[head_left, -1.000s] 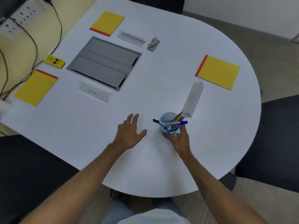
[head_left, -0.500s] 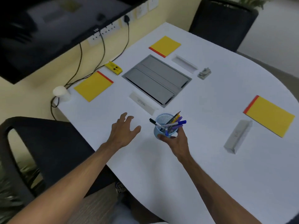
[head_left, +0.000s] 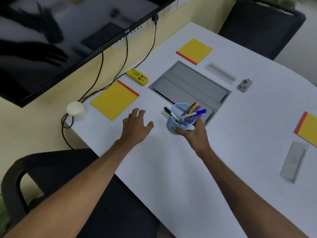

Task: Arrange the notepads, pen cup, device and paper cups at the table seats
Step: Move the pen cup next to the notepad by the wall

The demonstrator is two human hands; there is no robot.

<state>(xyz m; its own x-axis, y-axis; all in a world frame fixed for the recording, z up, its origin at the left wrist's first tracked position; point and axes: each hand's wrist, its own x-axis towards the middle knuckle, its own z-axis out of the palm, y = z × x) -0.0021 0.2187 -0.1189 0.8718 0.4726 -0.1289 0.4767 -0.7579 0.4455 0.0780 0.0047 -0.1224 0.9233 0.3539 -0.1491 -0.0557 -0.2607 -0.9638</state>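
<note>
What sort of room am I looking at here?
Most likely an office meeting room: a white table with yellow notepads set out near its edges, a grey cable hatch in its middle, and a large dark screen beside it.

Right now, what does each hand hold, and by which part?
The right hand grips the pen cup around its lower wall. The left hand holds nothing.

Soft, even light; the white table shows little shadow. The dark screen mirrors blurred shapes; edges bend.
</note>
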